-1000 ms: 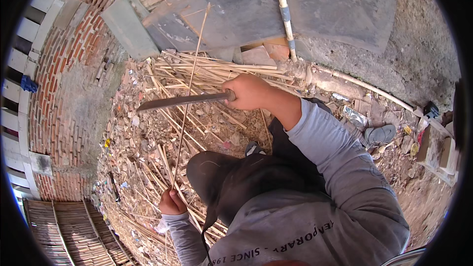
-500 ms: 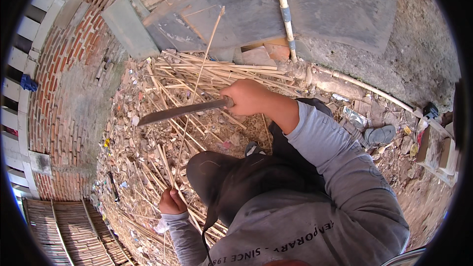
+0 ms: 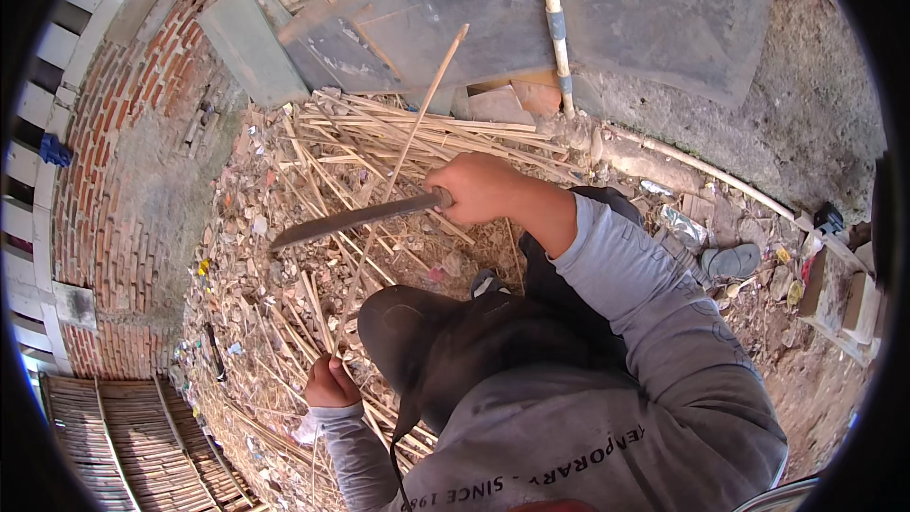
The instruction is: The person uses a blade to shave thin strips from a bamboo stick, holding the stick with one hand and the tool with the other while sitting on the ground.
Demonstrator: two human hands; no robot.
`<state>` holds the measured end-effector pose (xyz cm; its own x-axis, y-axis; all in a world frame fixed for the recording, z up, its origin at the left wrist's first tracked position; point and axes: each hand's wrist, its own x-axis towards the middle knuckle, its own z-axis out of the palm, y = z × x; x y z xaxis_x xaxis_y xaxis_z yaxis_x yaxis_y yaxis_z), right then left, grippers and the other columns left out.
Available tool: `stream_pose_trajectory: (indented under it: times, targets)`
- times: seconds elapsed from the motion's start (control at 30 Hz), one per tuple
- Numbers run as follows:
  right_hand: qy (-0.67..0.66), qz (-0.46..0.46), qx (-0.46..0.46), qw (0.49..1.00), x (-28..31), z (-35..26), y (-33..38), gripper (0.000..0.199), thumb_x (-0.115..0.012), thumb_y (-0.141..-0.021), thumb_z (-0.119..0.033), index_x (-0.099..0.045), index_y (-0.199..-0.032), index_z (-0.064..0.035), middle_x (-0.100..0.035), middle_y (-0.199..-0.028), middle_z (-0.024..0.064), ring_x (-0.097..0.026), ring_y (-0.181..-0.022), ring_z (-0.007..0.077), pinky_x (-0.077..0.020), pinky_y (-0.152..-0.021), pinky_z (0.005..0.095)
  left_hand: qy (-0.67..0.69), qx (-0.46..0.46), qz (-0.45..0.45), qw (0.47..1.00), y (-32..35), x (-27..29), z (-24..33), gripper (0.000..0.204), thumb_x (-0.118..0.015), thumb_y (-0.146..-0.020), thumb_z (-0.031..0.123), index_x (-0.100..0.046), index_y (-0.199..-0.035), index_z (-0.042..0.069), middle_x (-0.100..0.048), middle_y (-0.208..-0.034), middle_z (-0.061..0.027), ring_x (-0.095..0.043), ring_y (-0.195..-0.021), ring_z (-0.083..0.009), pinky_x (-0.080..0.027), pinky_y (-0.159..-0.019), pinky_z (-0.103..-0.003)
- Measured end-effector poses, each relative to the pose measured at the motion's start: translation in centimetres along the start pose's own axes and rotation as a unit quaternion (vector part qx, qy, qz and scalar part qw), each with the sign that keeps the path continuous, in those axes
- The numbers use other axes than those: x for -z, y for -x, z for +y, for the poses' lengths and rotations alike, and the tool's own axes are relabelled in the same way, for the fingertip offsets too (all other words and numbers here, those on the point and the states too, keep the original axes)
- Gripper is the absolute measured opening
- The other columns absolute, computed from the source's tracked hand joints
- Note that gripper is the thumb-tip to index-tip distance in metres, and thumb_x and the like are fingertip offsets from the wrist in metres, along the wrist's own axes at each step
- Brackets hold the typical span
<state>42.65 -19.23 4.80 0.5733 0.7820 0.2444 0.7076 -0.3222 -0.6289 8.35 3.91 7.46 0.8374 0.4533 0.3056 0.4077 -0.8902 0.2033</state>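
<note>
Where the flat blade (image 3: 349, 219) crosses, the stick (image 3: 407, 153) is slender; rubble (image 3: 246, 284), coarse.

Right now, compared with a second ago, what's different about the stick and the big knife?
The far end of the thin stick has swung to the right. The big knife has tilted, its tip dropping lower in the picture. Nothing was let go: the left hand still grips the stick, the right hand the knife. The pile of strips looks the same.
</note>
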Motion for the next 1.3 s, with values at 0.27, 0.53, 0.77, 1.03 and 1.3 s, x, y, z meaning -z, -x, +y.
stream_pose_trajectory:
  times: [0.27, 0.53, 0.77, 1.03, 1.3]
  targets:
    - [0.045, 0.046, -0.021, 0.998, 0.4, 1.2, -0.2, 0.029, -0.072, -0.075, -0.024, -0.068, -0.102, -0.0131, -0.066, -0.075, 0.0149, -0.066, -0.076, 0.0349, -0.0514, -0.067, 0.0469, -0.02, 0.019, 0.012, 1.0, 1.1, -0.4, -1.2, 0.044, -0.04, -0.102, 0.038, -0.063, -0.094, 0.002, -0.06, -0.074, -0.0247, -0.06, -0.069, -0.0466, -0.043, -0.06, -0.053]
    - [-0.039, 0.115, -0.066, 0.99, 1.5, 4.1, -1.1, 0.027, -0.071, -0.077, -0.025, -0.066, -0.097, -0.0083, -0.066, -0.078, 0.0167, -0.065, -0.075, 0.0367, -0.0503, -0.067, 0.0461, -0.041, -0.009, 0.074, 0.996, 2.2, 1.6, -4.1, 0.04, -0.04, -0.101, 0.034, -0.062, -0.091, 0.002, -0.061, -0.074, -0.0216, -0.058, -0.065, -0.0451, -0.044, -0.057, -0.052]
    - [0.019, 0.073, -0.031, 0.997, 1.4, 1.1, -0.3, 0.03, -0.072, -0.077, -0.026, -0.066, -0.098, -0.0051, -0.067, -0.08, 0.0183, -0.065, -0.077, 0.0374, -0.0507, -0.067, 0.0456, -0.005, 0.021, 0.004, 1.0, 2.5, 1.0, -2.7, 0.043, -0.04, -0.101, 0.035, -0.062, -0.091, 0.0, -0.06, -0.072, -0.0229, -0.059, -0.067, -0.045, -0.044, -0.058, -0.05]
    - [-0.073, 0.092, -0.124, 0.985, 2.5, 3.3, -1.0, 0.037, -0.073, -0.075, -0.026, -0.068, -0.105, -0.005, -0.067, -0.081, 0.0204, -0.066, -0.081, 0.0379, -0.0522, -0.074, 0.0452, 0.005, 0.006, -0.001, 1.0, 2.6, 1.1, -3.0, 0.042, -0.041, -0.101, 0.035, -0.061, -0.083, 0.003, -0.059, -0.067, -0.0206, -0.058, -0.063, -0.044, -0.043, -0.056, -0.05]
    - [0.028, -0.028, 0.017, 0.999, 0.1, -0.3, 0.1, 0.03, -0.074, -0.075, -0.026, -0.067, -0.097, -0.0079, -0.067, -0.076, 0.0151, -0.065, -0.077, 0.0379, -0.0501, -0.067, 0.0471, 0.044, 0.012, -0.025, 0.999, 1.6, -1.2, -1.6, 0.044, -0.041, -0.102, 0.036, -0.065, -0.087, 0.002, -0.063, -0.068, -0.0187, -0.061, -0.062, -0.0409, -0.046, -0.058, -0.048]
